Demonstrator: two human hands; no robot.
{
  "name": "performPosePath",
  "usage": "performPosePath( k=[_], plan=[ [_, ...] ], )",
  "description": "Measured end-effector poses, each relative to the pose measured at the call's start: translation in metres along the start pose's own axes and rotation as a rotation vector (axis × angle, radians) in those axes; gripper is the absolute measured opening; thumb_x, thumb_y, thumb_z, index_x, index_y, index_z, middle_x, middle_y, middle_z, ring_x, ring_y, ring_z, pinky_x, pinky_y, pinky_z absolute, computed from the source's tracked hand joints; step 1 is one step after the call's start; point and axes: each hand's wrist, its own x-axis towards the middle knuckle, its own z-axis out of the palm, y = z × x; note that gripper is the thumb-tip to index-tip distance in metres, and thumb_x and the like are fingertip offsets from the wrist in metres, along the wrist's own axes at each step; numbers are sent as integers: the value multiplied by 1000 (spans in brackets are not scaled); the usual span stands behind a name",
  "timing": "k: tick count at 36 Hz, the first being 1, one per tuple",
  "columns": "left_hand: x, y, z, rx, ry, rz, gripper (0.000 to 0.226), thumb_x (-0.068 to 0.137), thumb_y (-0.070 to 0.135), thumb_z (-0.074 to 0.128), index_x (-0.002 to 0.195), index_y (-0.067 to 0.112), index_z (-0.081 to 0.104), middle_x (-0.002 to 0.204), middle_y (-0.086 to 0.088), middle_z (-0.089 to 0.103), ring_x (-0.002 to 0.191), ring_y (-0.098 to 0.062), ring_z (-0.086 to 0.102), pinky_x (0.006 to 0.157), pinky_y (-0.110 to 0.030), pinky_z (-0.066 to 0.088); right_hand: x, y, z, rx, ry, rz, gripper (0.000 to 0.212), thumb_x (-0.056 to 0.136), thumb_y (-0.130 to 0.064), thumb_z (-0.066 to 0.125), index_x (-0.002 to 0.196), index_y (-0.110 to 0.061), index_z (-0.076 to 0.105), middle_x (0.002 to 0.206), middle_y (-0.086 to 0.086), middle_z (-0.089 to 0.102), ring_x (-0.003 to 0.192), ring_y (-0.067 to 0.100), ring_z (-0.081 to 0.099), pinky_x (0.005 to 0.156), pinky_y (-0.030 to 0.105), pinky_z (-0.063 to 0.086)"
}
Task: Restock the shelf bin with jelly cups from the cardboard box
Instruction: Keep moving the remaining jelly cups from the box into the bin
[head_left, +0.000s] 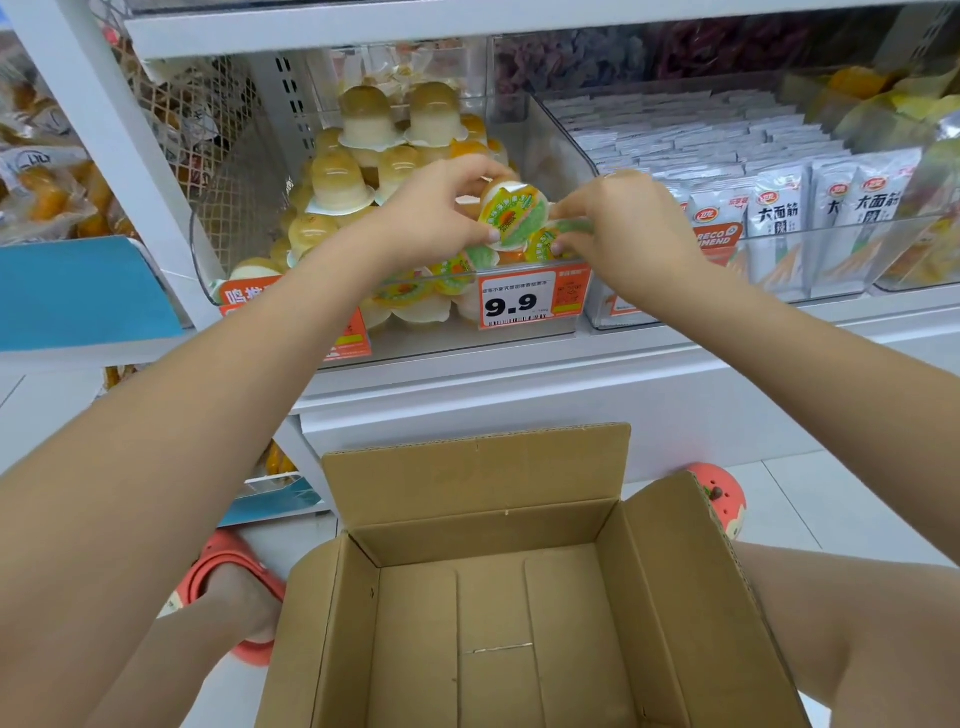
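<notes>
A clear shelf bin (208, 270) holds a tall pile of jelly cups (337, 182), most stacked upside down. My left hand (431, 208) grips one jelly cup (511, 215) with its yellow and green lid facing me, above the bin's front right corner. My right hand (618, 228) pinches another jelly cup (545, 244) just below and beside it. The cardboard box (509, 587) stands open on the floor in front of me, with nothing visible inside.
A price tag reading 9.9 (517, 301) hangs on the bin's front. To the right, a clear bin of white snack packets (779, 208). Another bin of packaged snacks (47, 192) sits left. My feet in red slippers (228, 582) flank the box.
</notes>
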Motion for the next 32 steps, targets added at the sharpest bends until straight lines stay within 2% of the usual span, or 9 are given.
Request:
performPosePath(
  k=[4, 10, 14, 19, 24, 26, 28, 30, 32],
  plan=[
    [0, 0, -1, 14, -4, 7, 53, 83, 2, 67, 131, 19, 50, 133, -1, 52, 108, -1, 47, 76, -2, 43, 6, -2, -8, 31, -54, 51, 36, 83, -23, 71, 118, -17, 67, 113, 17, 66, 96, 33, 58, 77, 36, 45],
    [0, 4, -5, 67, -36, -30, 56, 81, 10, 71, 132, 18, 50, 132, -1, 54, 106, -11, 56, 90, -22, 46, 10, -2, -9, 28, -58, 76, 34, 82, -23, 73, 114, -16, 69, 110, 16, 66, 102, 36, 58, 77, 34, 46],
    [-2, 4, -4, 10, -37, -71, 57, 82, 10, 71, 133, 15, 47, 117, 5, 55, 100, -6, 55, 74, -4, 44, 6, 0, -3, 11, 14, 73, 23, 87, -19, 66, 107, -11, 73, 100, 20, 69, 93, 39, 60, 75, 34, 46],
    [-6, 3, -2, -95, -29, -100, 56, 82, 6, 69, 133, 14, 46, 113, 7, 55, 93, -3, 56, 71, -1, 44, 0, 7, 3, 176, 154, 158, 21, 87, -20, 64, 101, -8, 74, 109, 8, 71, 99, 26, 64, 78, 29, 48],
    [-4, 6, -3, -57, -43, -99, 54, 83, 4, 69, 131, 12, 48, 111, 7, 54, 99, -3, 52, 65, 2, 42, -5, 7, 1, 366, 203, 207, 24, 83, -19, 69, 106, -12, 73, 105, 5, 72, 88, 14, 65, 83, 26, 49],
    [-2, 6, -6, -21, -67, -97, 56, 82, 6, 70, 132, 13, 47, 117, 5, 55, 104, -3, 51, 71, -1, 43, -5, 10, -3, 399, 161, 188, 27, 82, -19, 71, 108, -12, 72, 101, 1, 73, 72, -1, 60, 74, 17, 48],
    [2, 7, -10, 48, -94, -90, 59, 80, 11, 73, 133, 16, 49, 126, 2, 56, 109, -6, 52, 86, -14, 45, -1, 14, -12, 371, 79, 160, 29, 82, -20, 72, 110, -14, 72, 78, -12, 66, 56, -10, 52, 57, 2, 34],
    [4, 8, -12, 126, -125, -90, 59, 79, 16, 74, 133, 19, 51, 127, 0, 56, 111, -11, 54, 94, -26, 44, 3, 15, -24, 278, 3, 101, 30, 81, -22, 74, 110, -15, 72, 64, -17, 53, 54, -3, 46, 53, 5, 32],
    [4, 10, -13, 177, -139, -85, 59, 80, 18, 74, 134, 20, 51, 128, 1, 56, 111, -13, 54, 95, -28, 43, 5, 13, -35, 169, -36, 17, 31, 81, -22, 74, 111, -14, 71, 75, -3, 65, 61, 4, 45, 63, 12, 32]
  ],
)
